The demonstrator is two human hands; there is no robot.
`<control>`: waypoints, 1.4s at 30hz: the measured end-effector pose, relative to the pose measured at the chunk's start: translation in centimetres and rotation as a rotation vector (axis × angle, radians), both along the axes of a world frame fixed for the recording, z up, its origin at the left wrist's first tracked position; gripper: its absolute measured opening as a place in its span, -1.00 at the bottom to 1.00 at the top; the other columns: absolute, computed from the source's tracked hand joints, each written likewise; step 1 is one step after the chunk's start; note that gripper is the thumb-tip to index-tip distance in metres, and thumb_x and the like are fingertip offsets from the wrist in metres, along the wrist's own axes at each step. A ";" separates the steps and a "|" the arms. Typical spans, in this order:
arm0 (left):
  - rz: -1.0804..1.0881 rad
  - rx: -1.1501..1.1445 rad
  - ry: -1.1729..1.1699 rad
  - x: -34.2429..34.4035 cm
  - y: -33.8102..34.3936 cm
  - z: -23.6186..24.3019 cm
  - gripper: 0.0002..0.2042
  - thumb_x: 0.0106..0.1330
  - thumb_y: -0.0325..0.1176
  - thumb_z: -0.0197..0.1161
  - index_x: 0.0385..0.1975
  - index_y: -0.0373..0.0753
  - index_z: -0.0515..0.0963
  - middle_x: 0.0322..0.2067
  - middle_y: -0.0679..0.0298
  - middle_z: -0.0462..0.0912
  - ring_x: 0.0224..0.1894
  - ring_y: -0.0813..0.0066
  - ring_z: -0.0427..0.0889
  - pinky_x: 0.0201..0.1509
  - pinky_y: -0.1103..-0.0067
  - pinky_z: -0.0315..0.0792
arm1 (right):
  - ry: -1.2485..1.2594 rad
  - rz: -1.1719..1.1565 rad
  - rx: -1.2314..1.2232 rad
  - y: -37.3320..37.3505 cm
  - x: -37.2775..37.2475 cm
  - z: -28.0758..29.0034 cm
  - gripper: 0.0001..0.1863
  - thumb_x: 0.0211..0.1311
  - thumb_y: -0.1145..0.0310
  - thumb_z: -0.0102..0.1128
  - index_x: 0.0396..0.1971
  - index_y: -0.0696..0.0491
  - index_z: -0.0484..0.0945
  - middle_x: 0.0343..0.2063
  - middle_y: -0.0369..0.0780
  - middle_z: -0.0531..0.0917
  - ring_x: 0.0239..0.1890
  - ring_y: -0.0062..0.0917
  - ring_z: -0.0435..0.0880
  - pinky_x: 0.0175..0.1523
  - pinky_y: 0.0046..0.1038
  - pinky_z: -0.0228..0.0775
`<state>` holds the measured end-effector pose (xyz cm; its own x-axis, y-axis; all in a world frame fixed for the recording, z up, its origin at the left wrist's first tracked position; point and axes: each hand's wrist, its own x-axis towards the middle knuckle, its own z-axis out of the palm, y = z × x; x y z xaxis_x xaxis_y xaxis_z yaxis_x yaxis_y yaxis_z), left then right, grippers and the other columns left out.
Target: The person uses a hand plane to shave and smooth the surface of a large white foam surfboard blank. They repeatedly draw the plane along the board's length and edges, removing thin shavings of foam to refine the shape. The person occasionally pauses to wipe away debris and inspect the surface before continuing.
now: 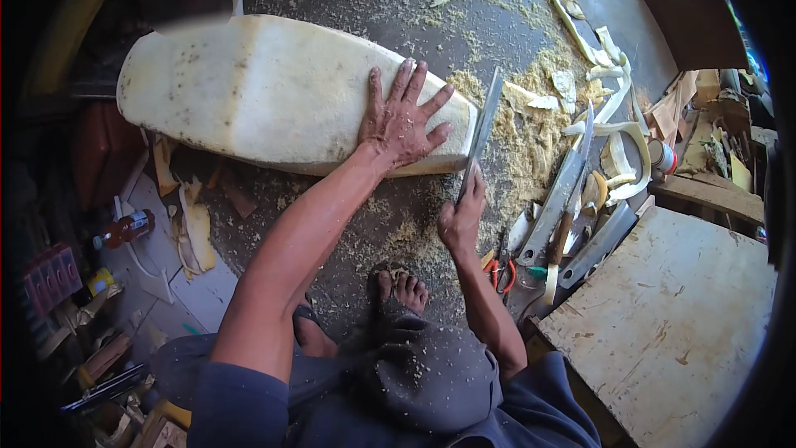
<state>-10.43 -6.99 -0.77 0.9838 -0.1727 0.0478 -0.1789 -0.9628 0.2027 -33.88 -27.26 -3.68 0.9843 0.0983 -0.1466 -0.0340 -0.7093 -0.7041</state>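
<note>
A long pale block, spotted and foam-like, lies across the floor, tapering to a flat right end. My left hand lies on its top near that end, fingers spread. At the block's right end my right hand is wrapped round the lower end of a long, flat metal blade, held against or just beside the end face. To the right lie a wide saw-like blade, a knife with a wooden handle, another metal blade and red-handled pliers.
Shavings and curled offcuts cover the floor on the right, beside a tin can. A worn board is at lower right, a dark panel at upper right. A bottle and scraps lie left. My bare feet are below the block.
</note>
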 end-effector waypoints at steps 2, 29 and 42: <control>0.007 -0.034 0.005 0.0 0.4 -0.5 -0.31 0.44 0.31 -0.07 0.54 0.27 0.22 0.60 -0.01 -0.03 0.64 -0.06 -0.13 0.55 -0.28 -0.38 | -0.104 0.025 0.002 1.0 1.2 -1.0 -0.14 0.03 0.66 -0.05 0.49 0.24 0.15 0.35 0.17 0.31 0.37 0.09 0.28 0.50 -0.03 0.07; -0.304 0.047 0.072 -1.4 6.4 0.0 -0.32 0.39 0.33 -0.02 0.52 0.40 0.23 0.61 0.08 -0.06 0.64 0.00 -0.11 0.58 -0.23 -0.36 | -0.050 0.087 0.074 1.7 3.6 0.2 -0.13 0.02 0.65 0.00 0.49 0.19 0.22 0.41 0.14 0.28 0.34 0.06 0.35 0.48 -0.13 0.12; -0.273 0.052 0.047 -1.8 6.9 0.3 -0.31 0.37 0.37 -0.06 0.51 0.39 0.26 0.61 0.08 -0.07 0.65 0.03 -0.12 0.60 -0.18 -0.40 | -0.062 0.105 0.084 1.5 6.1 -1.0 -0.09 -0.01 0.62 0.01 0.51 0.16 0.17 0.40 0.13 0.28 0.43 0.04 0.29 0.50 -0.07 0.06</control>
<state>-12.18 -0.08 -0.44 0.9013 -0.4330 -0.0122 -0.4250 -0.8894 0.1682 -27.76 -25.78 -4.70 0.9748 0.2109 -0.0725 0.0831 -0.6452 -0.7595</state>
